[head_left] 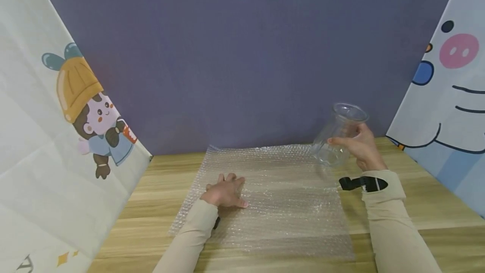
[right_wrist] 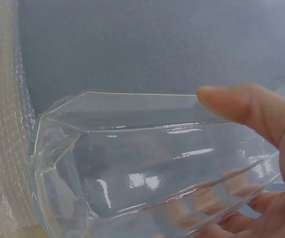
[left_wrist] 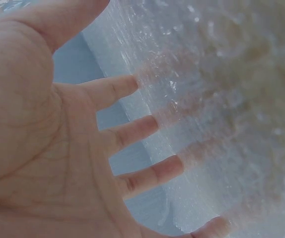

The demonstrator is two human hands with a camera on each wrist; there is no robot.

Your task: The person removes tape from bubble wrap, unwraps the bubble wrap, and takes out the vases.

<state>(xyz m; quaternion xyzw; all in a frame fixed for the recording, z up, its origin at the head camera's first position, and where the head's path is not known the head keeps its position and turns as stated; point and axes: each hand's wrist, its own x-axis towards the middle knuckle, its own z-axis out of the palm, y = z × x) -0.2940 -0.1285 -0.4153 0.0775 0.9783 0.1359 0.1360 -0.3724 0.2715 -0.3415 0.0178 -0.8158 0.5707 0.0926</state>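
A clear, faceted glass vase [head_left: 331,142] with a flared rim tilts over the far right corner of a sheet of bubble wrap [head_left: 280,210]. My right hand [head_left: 360,146] grips it, thumb on one side and fingers round the other; in the right wrist view the fingers show through the glass vase [right_wrist: 132,163]. The bubble wrap lies spread flat on the table. On its left part rests my left hand [head_left: 226,192], fingers spread. In the left wrist view the fingertips of the left hand [left_wrist: 78,134] touch the bubble wrap [left_wrist: 222,99].
The wood-grain table [head_left: 140,205] shows around the wrap. A dark grey-blue panel [head_left: 242,58] rises at the back. Printed white sheets stand on both sides, with a cartoon child [head_left: 100,113] at left and a pig-like figure [head_left: 454,79] at right.
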